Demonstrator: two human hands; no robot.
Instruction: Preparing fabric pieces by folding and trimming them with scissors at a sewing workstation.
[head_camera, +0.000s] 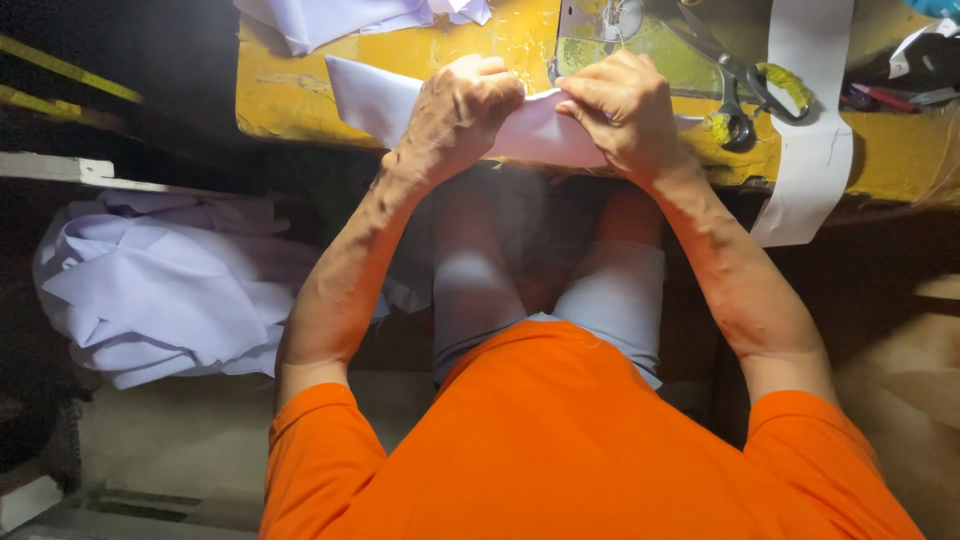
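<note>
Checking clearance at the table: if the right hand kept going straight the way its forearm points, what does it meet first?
Probably the scissors with yellow-wrapped handles, lying on the yellow table just beyond the right hand, which pinches the white cloth piece. Depth is unclear.

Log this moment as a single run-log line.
left hand: pinching white fabric piece | right hand: pinching same piece | surface: worn yellow table | nearby: yellow-handled metal scissors, heap of white cloth
</note>
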